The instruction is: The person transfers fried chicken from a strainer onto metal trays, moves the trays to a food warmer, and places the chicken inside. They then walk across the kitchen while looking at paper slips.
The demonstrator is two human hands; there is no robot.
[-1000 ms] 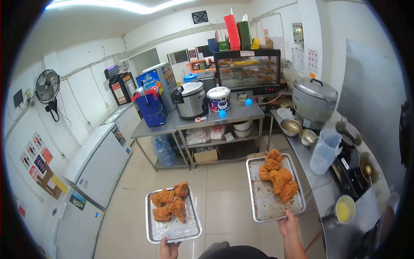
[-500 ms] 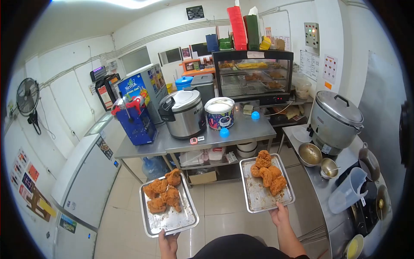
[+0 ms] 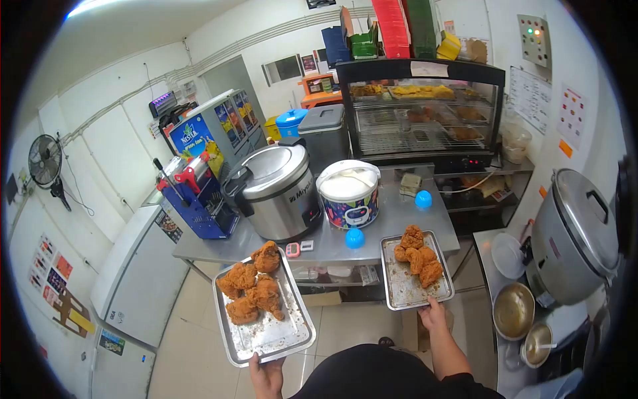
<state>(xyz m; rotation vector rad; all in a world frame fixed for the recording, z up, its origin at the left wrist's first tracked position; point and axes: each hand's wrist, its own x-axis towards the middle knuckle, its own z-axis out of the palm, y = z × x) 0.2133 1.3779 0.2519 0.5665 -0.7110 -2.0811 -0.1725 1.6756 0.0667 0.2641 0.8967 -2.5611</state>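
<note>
My left hand (image 3: 267, 376) grips the near edge of a metal tray (image 3: 292, 326), thumb on the rim and fingers beneath. Several pieces of fried chicken (image 3: 256, 286) lie toward its far left side. In my right hand (image 3: 433, 315) is a second metal tray (image 3: 399, 296), pinched at its near edge with the thumb on top. That one carries several pieces of fried chicken (image 3: 420, 259) as well. Both trays are held out over the floor, in front of the steel table (image 3: 412, 223), roughly level.
On the table stand a large rice cooker (image 3: 274, 193), a patterned pot (image 3: 349, 196) and blue cups (image 3: 355, 238). Behind it is a glass food warmer (image 3: 422, 120) with food inside. To the right, a counter bears bowls (image 3: 513, 311) and a big cooker (image 3: 575, 226).
The table, warmer and right counter appear larger and closer. Both hands keep hold of their trays, and the right tray now overlaps the table's front edge in view.
</note>
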